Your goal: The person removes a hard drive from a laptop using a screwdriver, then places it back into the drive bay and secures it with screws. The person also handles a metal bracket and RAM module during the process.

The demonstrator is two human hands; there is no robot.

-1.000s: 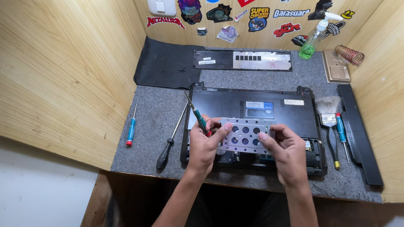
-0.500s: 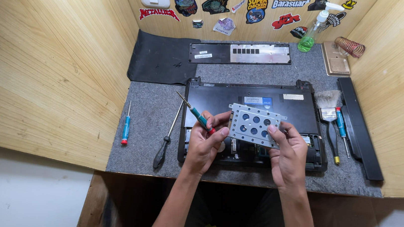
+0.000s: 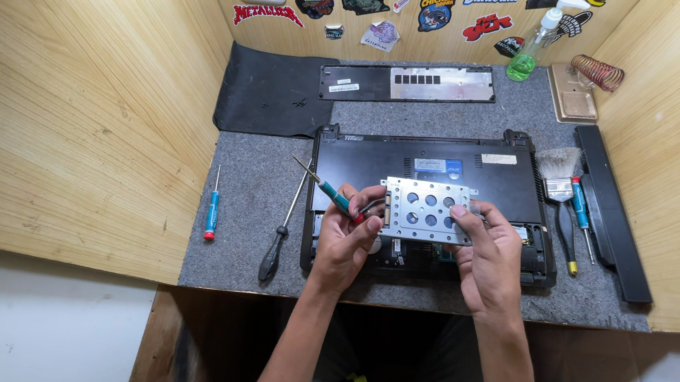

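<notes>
The black laptop base, underside up on the grey felt tabletop, now lies bare: the perforated silver metal drive caddy has come up out of its bay, so it is free. The right hand pinches its right edge; the left hand pinches its left edge, also gripping the green-handled screwdriver.

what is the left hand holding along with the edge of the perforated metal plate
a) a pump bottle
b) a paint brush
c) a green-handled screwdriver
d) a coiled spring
c: the left hand grips a green-handled screwdriver whose shaft points up and left, while it and the right hand hold the perforated metal plate above the open laptop; the brush lies on the mat to the right, untouched.
</notes>
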